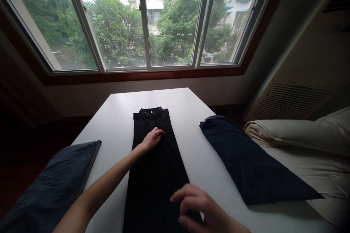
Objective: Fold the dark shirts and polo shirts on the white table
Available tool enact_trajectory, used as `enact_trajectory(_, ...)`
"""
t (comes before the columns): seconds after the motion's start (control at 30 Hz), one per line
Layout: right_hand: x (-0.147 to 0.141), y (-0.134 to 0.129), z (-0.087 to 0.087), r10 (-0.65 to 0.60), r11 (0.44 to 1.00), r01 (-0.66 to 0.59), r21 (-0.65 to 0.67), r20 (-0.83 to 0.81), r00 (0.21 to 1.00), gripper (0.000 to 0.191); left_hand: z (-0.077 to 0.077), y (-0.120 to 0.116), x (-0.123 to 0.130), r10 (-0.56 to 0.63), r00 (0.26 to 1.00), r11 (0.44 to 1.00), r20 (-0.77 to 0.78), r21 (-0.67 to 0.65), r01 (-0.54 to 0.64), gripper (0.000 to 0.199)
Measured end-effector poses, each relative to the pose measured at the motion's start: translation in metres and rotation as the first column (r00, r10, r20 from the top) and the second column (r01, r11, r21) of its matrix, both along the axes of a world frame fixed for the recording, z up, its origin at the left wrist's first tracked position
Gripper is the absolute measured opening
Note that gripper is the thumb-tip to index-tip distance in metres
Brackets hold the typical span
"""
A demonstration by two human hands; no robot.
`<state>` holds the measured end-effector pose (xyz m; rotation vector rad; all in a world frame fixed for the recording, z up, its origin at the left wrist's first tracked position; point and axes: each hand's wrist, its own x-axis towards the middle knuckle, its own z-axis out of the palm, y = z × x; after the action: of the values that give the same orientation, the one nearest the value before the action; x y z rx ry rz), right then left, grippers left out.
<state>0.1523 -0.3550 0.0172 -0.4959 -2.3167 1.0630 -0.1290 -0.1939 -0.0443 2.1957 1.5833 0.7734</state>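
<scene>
A black collared shirt, folded into a long narrow strip, lies down the middle of the white table, collar at the far end. My left hand is over its upper chest, below the button placket, with bent fingers and the thumb side pointing right. The cloth around it looks flat, and its fingertips are partly hidden. Nearer to me, above the shirt's right edge, my right hand hovers with fingers curled but apart, holding nothing.
A folded dark navy garment overhangs the white table at the right, beside beige cushions. Another dark folded garment lies at the left edge. Beyond the table stands a window; a vented panel is at the right.
</scene>
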Motion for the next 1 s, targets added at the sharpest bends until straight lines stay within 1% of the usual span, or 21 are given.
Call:
enact_trajectory(0.03, -0.011, 0.025, 0.002, -0.021, 0.999, 0.020, -0.038, -0.013, 1.000, 0.014, -0.003, -0.002, 0.004, 0.037, 0.998, 0.999, -0.049, 0.017, -0.037, 0.028)
enact_trajectory(0.1, -0.037, 0.083, 0.004, 0.020, 0.996, -0.020, -0.090, -0.007, 1.000, 0.014, -0.006, -0.005, 0.012, 0.116, 0.983, 0.993, -0.143, 0.050, -0.110, 0.029)
enact_trajectory(0.13, -0.051, 0.114, 0.004, 0.008, 0.995, -0.006, -0.103, 0.017, 1.000, 0.015, -0.007, -0.007, 0.015, 0.151, 0.972, 0.988, -0.178, 0.061, -0.142, 0.028)
enact_trajectory(0.17, -0.066, 0.146, 0.002, -0.021, 0.996, 0.027, -0.086, 0.067, 0.998, 0.016, -0.007, -0.008, 0.018, 0.181, 0.963, 0.983, -0.199, 0.070, -0.170, 0.026)
enact_trajectory(0.2, -0.080, 0.177, 0.001, -0.074, 0.995, 0.083, -0.051, 0.154, 0.985, 0.017, -0.006, -0.010, 0.019, 0.205, 0.957, 0.978, -0.206, 0.081, -0.192, 0.024)
enact_trajectory(0.23, -0.093, 0.206, -0.001, -0.155, 0.988, 0.154, 0.024, 0.262, 0.953, 0.016, -0.006, -0.011, 0.019, 0.223, 0.954, 0.973, -0.202, 0.096, -0.208, 0.022)
enact_trajectory(0.27, -0.106, 0.234, -0.003, -0.256, 0.966, 0.225, 0.126, 0.347, 0.902, 0.014, -0.005, -0.012, 0.019, 0.235, 0.953, 0.970, -0.189, 0.114, -0.217, 0.020)
enact_trajectory(0.33, -0.126, 0.280, -0.007, -0.367, 0.928, 0.307, 0.212, 0.371, 0.853, 0.020, -0.004, -0.013, 0.017, 0.246, 0.957, 0.963, -0.152, 0.148, -0.224, 0.018)
enact_trajectory(0.4, -0.142, 0.314, -0.010, -0.448, 0.890, 0.361, 0.278, 0.382, 0.808, 0.029, -0.005, -0.012, 0.014, 0.244, 0.964, 0.960, -0.109, 0.167, -0.224, 0.016)
enact_trajectory(0.5, -0.160, 0.348, -0.018, -0.525, 0.846, 0.399, 0.352, 0.428, 0.736, 0.035, -0.009, -0.010, 0.011, 0.243, 0.970, 0.956, -0.020, 0.175, -0.236, 0.013)
enact_trajectory(0.63, -0.181, 0.377, -0.031, -0.558, 0.827, 0.385, 0.410, 0.515, 0.651, 0.034, -0.013, -0.007, 0.009, 0.244, 0.966, 0.955, 0.090, 0.154, -0.255, 0.010)
enact_trajectory(0.73, -0.193, 0.391, -0.038, -0.574, 0.817, 0.360, 0.451, 0.567, 0.591, 0.032, -0.012, -0.006, 0.008, 0.245, 0.959, 0.955, 0.142, 0.138, -0.264, 0.009)
enact_trajectory(0.83, -0.200, 0.399, -0.041, -0.604, 0.795, 0.353, 0.492, 0.591, 0.535, 0.023, -0.011, -0.007, 0.007, 0.256, 0.953, 0.954, 0.159, 0.119, -0.276, 0.009)
enact_trajectory(0.93, -0.202, 0.407, -0.043, -0.639, 0.768, 0.363, 0.527, 0.591, 0.493, 0.015, -0.011, -0.007, 0.006, 0.266, 0.952, 0.955, 0.153, 0.097, -0.282, 0.009)
enact_trajectory(1.0, -0.201, 0.413, -0.044, -0.668, 0.744, 0.383, 0.548, 0.581, 0.465, 0.016, -0.012, -0.006, 0.006, 0.271, 0.952, 0.954, 0.145, 0.088, -0.286, 0.009)
